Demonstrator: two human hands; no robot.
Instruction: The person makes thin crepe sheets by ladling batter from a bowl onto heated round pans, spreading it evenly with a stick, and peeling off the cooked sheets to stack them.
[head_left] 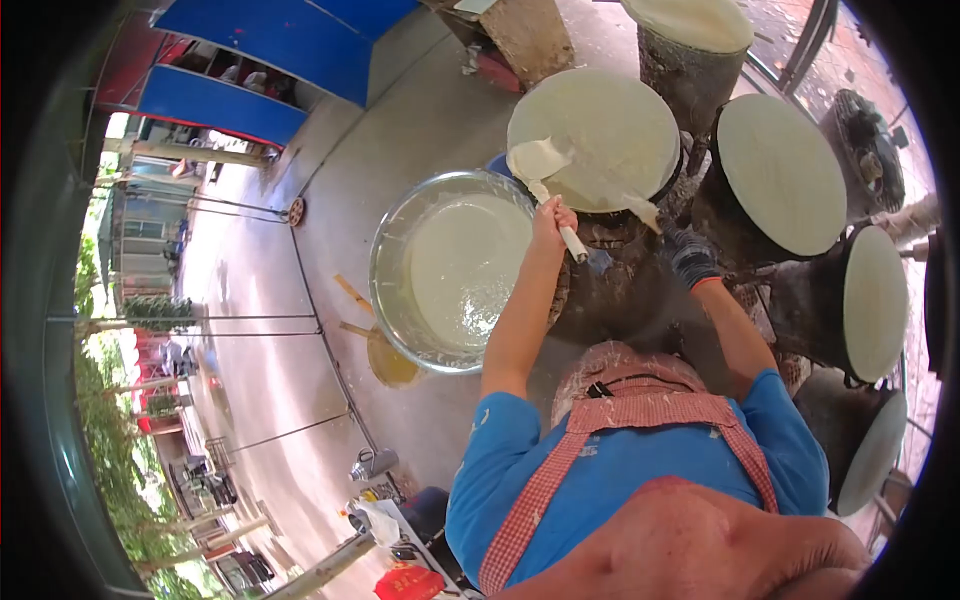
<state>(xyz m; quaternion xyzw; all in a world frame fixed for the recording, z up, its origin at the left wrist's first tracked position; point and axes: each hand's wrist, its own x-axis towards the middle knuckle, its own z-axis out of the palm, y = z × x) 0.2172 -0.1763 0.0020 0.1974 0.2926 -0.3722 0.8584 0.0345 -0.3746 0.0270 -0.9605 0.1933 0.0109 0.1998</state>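
Note:
My left hand (552, 222) is wrapped around the pale handle of a batter-coated ladle (541, 160), whose head is over the left side of a round griddle (610, 100). Pale batter covers the griddle's top. My right hand (690, 257), in a dark glove with an orange cuff, is closed at the griddle's lower right edge. A pale, batter-smeared strip (640, 208) runs from the griddle's surface toward the gloved fingers; whether it is a tool or a batter sheet I cannot tell. Left of the griddle stands a large clear basin (381, 255) holding white batter (465, 265).
More round griddles (781, 175) on dark drum stoves curve around the right, with another (875, 300) lower down. A yellowish container (390, 360) sits on the floor beside the basin. At lower left are a metal kettle (373, 464) and a red bag (410, 582).

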